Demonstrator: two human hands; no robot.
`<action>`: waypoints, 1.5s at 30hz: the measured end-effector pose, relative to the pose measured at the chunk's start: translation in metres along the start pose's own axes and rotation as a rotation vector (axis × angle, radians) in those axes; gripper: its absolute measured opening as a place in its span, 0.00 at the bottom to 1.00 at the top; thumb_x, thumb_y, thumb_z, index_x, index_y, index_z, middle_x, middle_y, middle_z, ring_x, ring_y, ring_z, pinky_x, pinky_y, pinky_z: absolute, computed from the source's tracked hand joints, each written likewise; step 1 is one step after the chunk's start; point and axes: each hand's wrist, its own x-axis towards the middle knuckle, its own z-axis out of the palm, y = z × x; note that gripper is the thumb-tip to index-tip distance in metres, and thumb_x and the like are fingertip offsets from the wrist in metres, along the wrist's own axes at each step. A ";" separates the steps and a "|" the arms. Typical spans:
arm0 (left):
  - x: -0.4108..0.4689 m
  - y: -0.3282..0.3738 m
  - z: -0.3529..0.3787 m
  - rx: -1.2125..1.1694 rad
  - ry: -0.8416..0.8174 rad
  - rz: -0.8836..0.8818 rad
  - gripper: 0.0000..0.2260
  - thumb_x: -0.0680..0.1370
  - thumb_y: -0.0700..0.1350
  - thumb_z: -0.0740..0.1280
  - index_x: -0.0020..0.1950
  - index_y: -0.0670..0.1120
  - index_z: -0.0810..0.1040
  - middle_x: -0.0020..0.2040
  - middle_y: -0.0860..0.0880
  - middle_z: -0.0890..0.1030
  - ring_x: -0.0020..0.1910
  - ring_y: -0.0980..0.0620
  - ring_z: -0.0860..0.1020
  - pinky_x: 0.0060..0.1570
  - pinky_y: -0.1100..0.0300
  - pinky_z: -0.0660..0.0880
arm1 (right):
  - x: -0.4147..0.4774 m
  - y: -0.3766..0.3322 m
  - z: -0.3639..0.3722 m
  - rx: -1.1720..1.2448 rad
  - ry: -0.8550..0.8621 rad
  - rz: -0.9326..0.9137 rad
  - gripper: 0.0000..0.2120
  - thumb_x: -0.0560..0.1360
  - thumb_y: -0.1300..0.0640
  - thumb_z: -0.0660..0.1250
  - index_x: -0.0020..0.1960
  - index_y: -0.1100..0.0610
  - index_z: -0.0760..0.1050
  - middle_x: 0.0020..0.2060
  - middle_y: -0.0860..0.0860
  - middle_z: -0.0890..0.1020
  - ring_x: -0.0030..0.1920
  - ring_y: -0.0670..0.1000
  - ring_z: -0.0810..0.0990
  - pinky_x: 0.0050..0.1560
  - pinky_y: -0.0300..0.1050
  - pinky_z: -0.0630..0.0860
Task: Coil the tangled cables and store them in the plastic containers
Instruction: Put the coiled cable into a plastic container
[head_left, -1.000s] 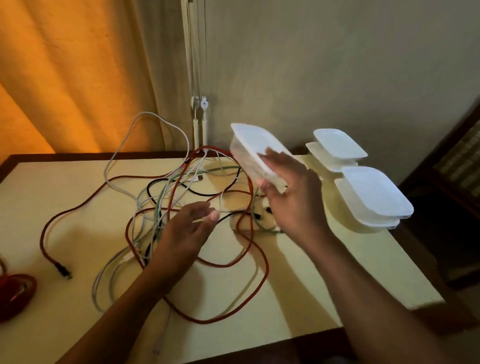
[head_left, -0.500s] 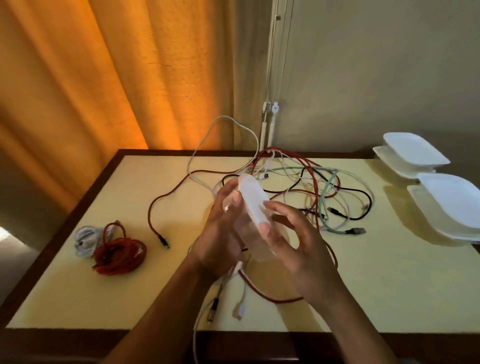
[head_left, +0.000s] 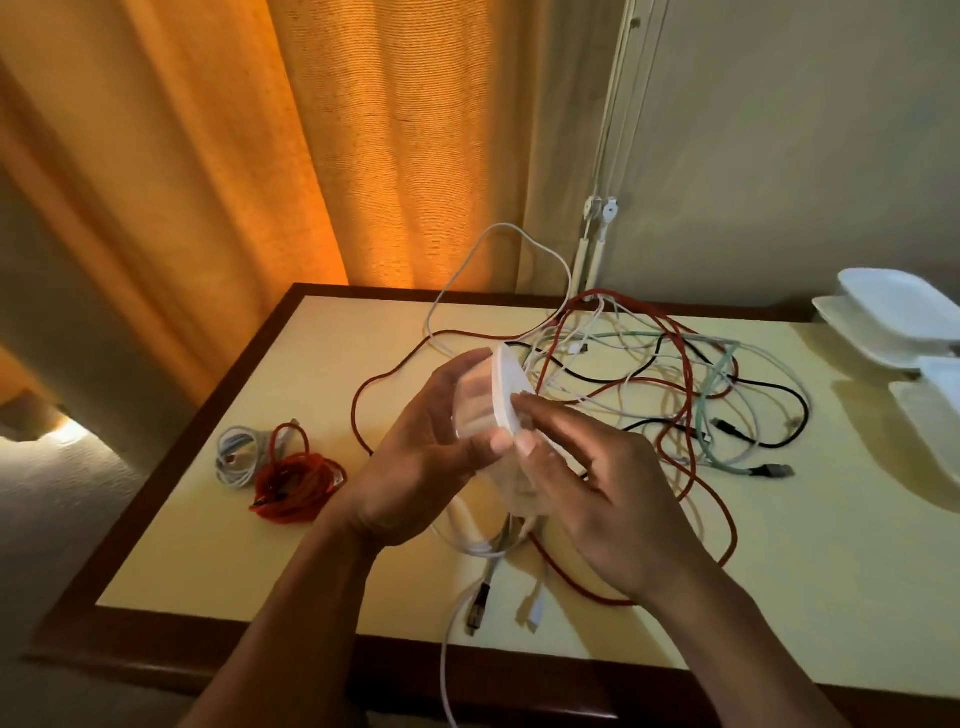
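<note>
Tangled cables (head_left: 649, 395) in red, white, black and pale green sprawl over the far middle of the pale yellow, dark-edged surface (head_left: 234, 561). Some strands trail toward the near edge, where two plug ends (head_left: 475, 608) lie, and one white strand hangs over the front.

Above that near part of the tangle, both hands hold a clear rectangular plastic container (head_left: 475, 410) off the surface, tipped on its side. The left hand (head_left: 415, 467) has a closed grip, with fingers curled round the container's body and the thumb along its lower side. The right hand (head_left: 608, 499) has its thumb and forefinger pinched on the rim of the white lid (head_left: 506, 395), and its other fingers are loosely spread.

At the left of the surface, well apart from the tangle, a coiled red cable (head_left: 296, 480) touches a smaller coiled white cable (head_left: 236, 452). At the right edge sit two stacks of white lidded containers (head_left: 893, 322), partly cut off by the frame. An orange curtain (head_left: 363, 130) hangs behind, and white blind cords (head_left: 597, 218) hang down the wall beside it.
</note>
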 end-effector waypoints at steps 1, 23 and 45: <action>-0.002 0.001 -0.002 0.019 -0.014 -0.004 0.41 0.71 0.41 0.80 0.79 0.45 0.63 0.70 0.32 0.71 0.68 0.31 0.74 0.64 0.38 0.76 | 0.002 0.000 0.000 0.022 -0.005 0.004 0.25 0.80 0.38 0.60 0.74 0.46 0.72 0.68 0.43 0.78 0.66 0.38 0.76 0.58 0.37 0.80; -0.013 0.007 -0.040 0.270 0.527 0.146 0.44 0.65 0.43 0.83 0.76 0.55 0.66 0.71 0.54 0.75 0.69 0.56 0.75 0.59 0.59 0.80 | 0.030 0.048 -0.046 0.637 0.713 0.528 0.10 0.83 0.55 0.63 0.59 0.54 0.81 0.54 0.53 0.85 0.56 0.53 0.84 0.52 0.54 0.83; -0.012 -0.015 -0.022 1.164 0.624 -0.408 0.54 0.68 0.55 0.82 0.83 0.50 0.48 0.83 0.43 0.48 0.81 0.38 0.51 0.75 0.38 0.62 | 0.006 0.065 -0.026 -0.359 0.428 0.236 0.17 0.76 0.64 0.72 0.65 0.57 0.80 0.62 0.56 0.82 0.63 0.57 0.79 0.55 0.40 0.70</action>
